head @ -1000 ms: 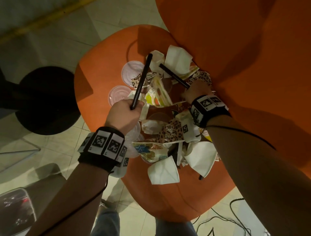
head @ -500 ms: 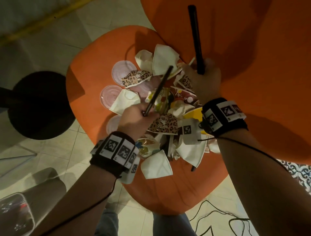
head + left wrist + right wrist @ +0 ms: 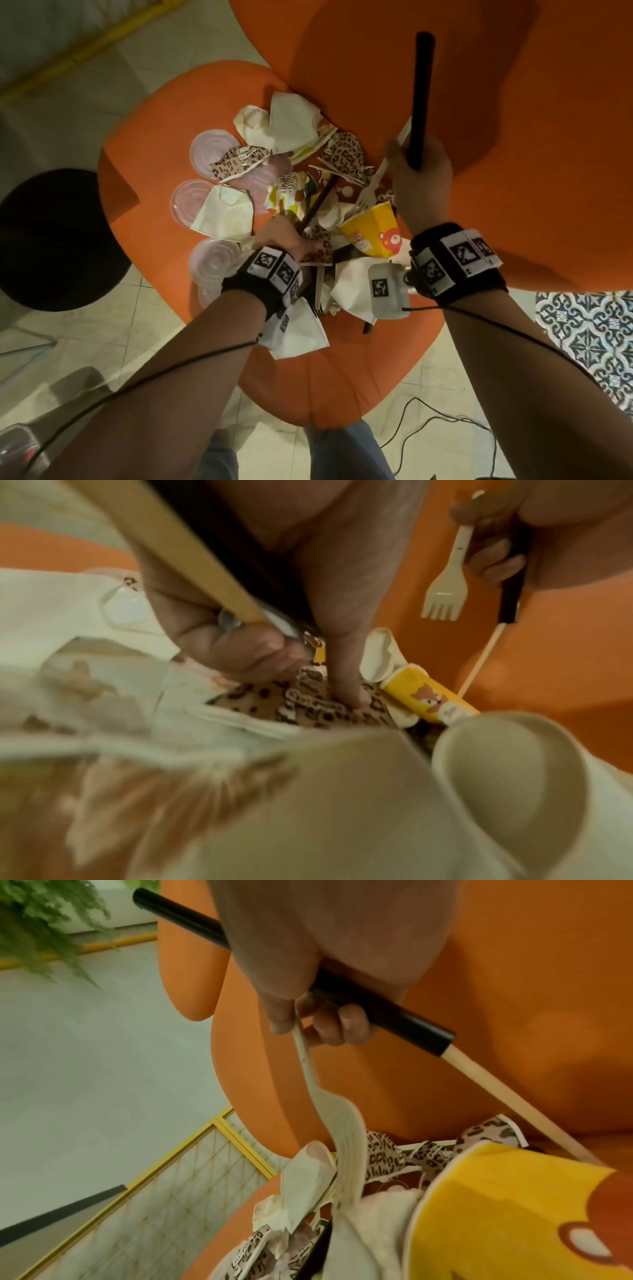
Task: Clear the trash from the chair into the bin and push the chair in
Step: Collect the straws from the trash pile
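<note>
Head view shows the trash heaped on the seat of the orange chair [image 3: 154, 144], and the yellow cup [image 3: 371, 228] at the middle of the heap serves as the landmark. Nearest the viewer, on the near side of the yellow cup, flattened white paper cups [image 3: 301, 334] lie at the seat's front; these are judged light and soft, easily crushed, and best pinched by a rim or gathered several at once. Just left of the yellow cup, the left hand [image 3: 286, 236] is curled round a dark stick [image 3: 317, 202] while one finger is pressed onto a leopard-print paper [image 3: 308, 707]. Left of the yellow cup and further out, clear plastic lids [image 3: 214, 258] lie flat on the seat; they are judged thin and slippery, so an edge must be lifted first. Just beyond the yellow cup, the right hand [image 3: 419, 171] is clamped on a black-handled stick [image 3: 422, 96] and a pale fork [image 3: 371, 186] together; both are judged stiff and light, but the fork hangs loosely and could slip. Beyond everything, the chair's back rises. No bin can be identified with certainty.
</note>
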`<state>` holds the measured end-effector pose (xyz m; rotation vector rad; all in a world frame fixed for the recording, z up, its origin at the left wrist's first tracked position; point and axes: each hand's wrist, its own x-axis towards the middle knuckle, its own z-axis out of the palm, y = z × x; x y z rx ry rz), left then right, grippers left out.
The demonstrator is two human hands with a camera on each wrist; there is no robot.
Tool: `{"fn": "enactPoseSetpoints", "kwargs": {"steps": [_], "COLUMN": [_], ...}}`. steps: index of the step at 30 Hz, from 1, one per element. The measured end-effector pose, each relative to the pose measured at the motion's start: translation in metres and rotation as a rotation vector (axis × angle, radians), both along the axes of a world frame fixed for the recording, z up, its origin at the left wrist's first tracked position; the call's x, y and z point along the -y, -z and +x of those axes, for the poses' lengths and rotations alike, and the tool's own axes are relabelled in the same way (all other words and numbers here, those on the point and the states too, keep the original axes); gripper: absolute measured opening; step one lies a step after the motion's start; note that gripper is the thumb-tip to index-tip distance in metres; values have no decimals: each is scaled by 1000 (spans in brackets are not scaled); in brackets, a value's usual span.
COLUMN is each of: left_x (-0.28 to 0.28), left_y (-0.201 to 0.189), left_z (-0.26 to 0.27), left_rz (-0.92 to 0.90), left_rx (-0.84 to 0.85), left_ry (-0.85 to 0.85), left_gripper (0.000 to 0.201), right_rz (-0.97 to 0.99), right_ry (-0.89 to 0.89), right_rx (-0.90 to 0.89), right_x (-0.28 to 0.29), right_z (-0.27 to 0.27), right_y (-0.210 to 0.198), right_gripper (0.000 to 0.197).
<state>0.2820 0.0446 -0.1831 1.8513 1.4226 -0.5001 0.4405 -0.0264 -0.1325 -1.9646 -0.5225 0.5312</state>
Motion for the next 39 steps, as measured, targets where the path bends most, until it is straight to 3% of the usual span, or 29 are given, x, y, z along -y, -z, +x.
{"fn": "enactPoseSetpoints", "kwargs": {"steps": [8,11,15,18,21,25,29,35,39], "left_x": [-44,-53,-20,11,25,26,15,20,22], "left_y": [-36,-41,-28,-10,4,15,12,12,9], "left_z": [-12,-15,1,19,24,22,23,17,18], "left_rz": [207,325,211,95,72,159,97,134,48], "left_rx": [79,70,69,-24,-83,-91,-89,-70,-141], "left_ry": [-114,-122,-8,135,126,206,166,214,288], "left_gripper": [21,30,28,42,53,37,38,59,70], "right_rz": [72,77,-27,-147,-212,-101,-51,-405,-681], "right_ry": [24,23,17,-9,-56,-46,-18,-99,-196], "right_rx": [-61,-33,25,2,-43,-142,-172,-192,-153], "right_x": [3,3,7,14,23,32,37,74,108], "right_z": [-8,-8,-3,-6,-11,-10,-8,-12,-38], "right_y": [-17,-20,-14,-4,-1,-21,-36,1,37], "right_gripper": [19,19,18,20,23,19,20,23,23]}}
